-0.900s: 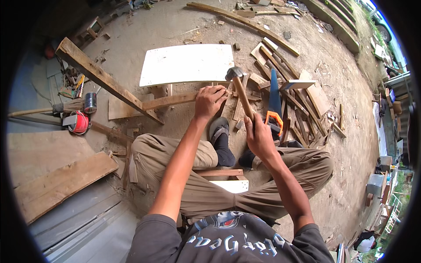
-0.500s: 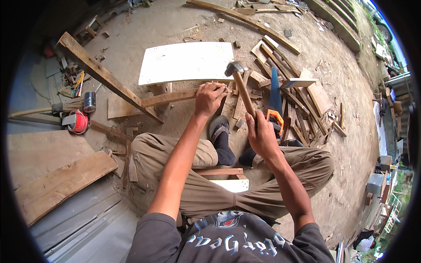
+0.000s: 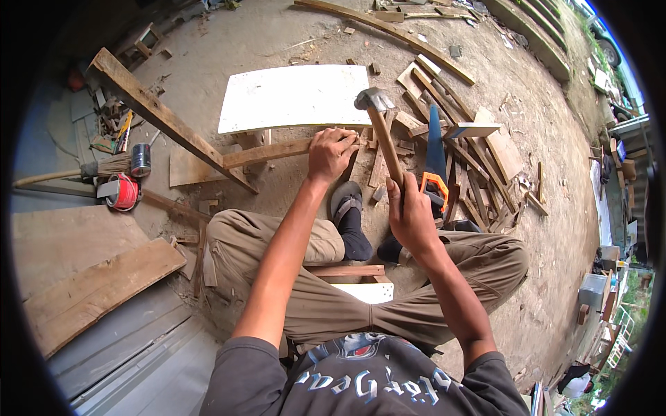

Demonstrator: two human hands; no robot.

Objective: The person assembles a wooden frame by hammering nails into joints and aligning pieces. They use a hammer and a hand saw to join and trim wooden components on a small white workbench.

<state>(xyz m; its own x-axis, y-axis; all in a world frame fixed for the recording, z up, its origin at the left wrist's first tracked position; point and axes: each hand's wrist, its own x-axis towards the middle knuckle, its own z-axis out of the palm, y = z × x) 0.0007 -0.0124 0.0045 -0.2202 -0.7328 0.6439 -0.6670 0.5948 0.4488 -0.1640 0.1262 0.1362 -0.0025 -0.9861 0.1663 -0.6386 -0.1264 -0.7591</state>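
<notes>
The hammer has a grey metal head and a light brown wooden handle. The wooden strip is pale tan. The board beyond it is white with faint specks. The handsaw has a blue blade and an orange handle. The tape reel is red, the can silver with a dark band. The trousers are khaki, the shirt dark grey with pale lettering and a red mark. The ground is dusty grey-brown.
</notes>
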